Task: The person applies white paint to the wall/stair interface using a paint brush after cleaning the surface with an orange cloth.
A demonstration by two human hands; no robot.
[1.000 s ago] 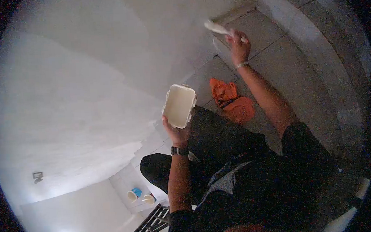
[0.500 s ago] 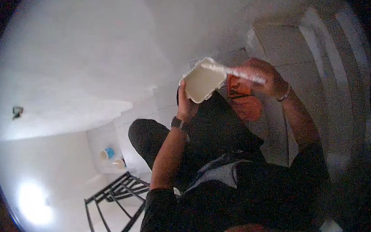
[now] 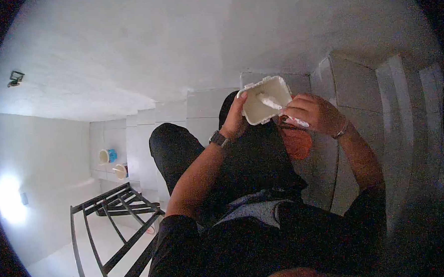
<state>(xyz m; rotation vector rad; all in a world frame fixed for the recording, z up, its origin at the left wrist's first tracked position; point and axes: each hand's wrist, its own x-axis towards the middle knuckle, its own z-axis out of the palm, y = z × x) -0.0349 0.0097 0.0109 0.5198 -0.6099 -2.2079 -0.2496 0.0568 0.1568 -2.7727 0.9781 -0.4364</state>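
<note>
My left hand [image 3: 235,116] is closed on the near wall of a whitish rectangular tub [image 3: 253,107], its thumb over the rim. The tub is tilted, so its pale inside faces me. In my right hand [image 3: 315,114] is a slim white-smeared paintbrush [image 3: 271,103], gripped near its handle end. The brush's head reaches into the tub, and my right fingers are right at the tub's rim. Below my right hand, an orange item [image 3: 297,143] lies beside my thigh, partly covered by the hand and leg.
Tiled stairs [image 3: 200,107] run along a pale wall [image 3: 152,47]. A black metal railing [image 3: 119,236] stands at lower left. Farther down are a white-and-blue bucket [image 3: 105,156] and a small pale pot [image 3: 120,171]. A wall fixture [image 3: 15,78] shows at upper left.
The tub and both hands sit farther right and slightly lower in view. The brush has moved from the tub's far rim to deeper over its inside. The whole view has shifted.
</note>
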